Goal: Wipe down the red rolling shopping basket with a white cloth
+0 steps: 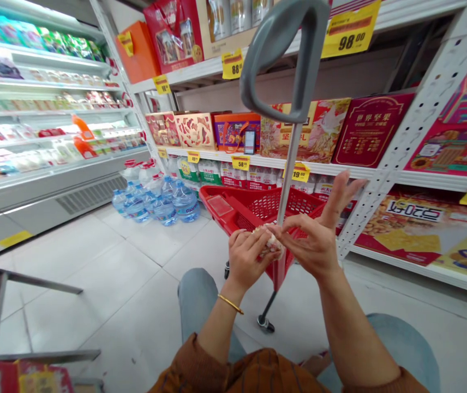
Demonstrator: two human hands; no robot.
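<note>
My left hand [245,256] is closed round a small lumpy bundle [273,246], whitish with pink and red patches. Its exact kind does not show. My right hand [317,240] pinches thumb and index finger together at the bundle's upper right edge, its other fingers stretched up. Whatever lies in that pinch is too small to make out. Just beyond both hands stands a red wheeled shopping basket [233,210], its metal pole rising behind the bundle to a grey loop handle [253,76] overhead.
Boxed gift packs [375,128] fill the shelves ahead, with a phone [250,142] standing among them. Large water bottles [163,207] stand on the floor ahead left. A chilled display [94,180] runs along the left. Dark metal legs [45,281] jut in from the left.
</note>
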